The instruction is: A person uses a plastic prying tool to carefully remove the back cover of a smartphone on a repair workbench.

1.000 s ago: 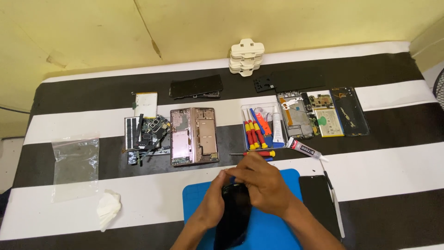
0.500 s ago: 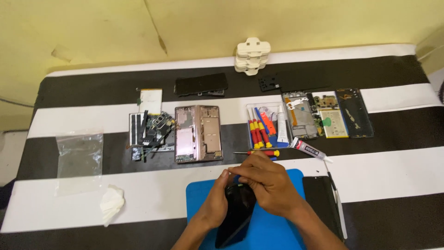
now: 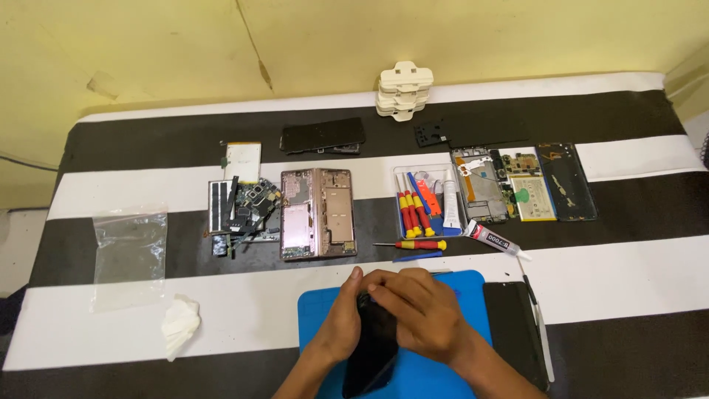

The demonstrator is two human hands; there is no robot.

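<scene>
Far left, a clear plastic bag [image 3: 130, 247] and white tissue [image 3: 179, 325] lie unused. An opened phone frame [image 3: 318, 213] and screwdrivers [image 3: 413, 210] sit mid-table, so disassembly appears well advanced. On the blue mat [image 3: 458, 295], the dark phone [image 3: 373, 347] is gripped by the closed left hand [image 3: 341, 321]; the right hand [image 3: 425, 314] is curled over its top edge. Reassembly is judged outstanding.

A black-and-white striped table [image 3: 628, 258] carries a blue mat [image 3: 473, 292], opened phone frame [image 3: 319, 213], screwdrivers [image 3: 413, 210] and glue tube [image 3: 493, 239].
</scene>
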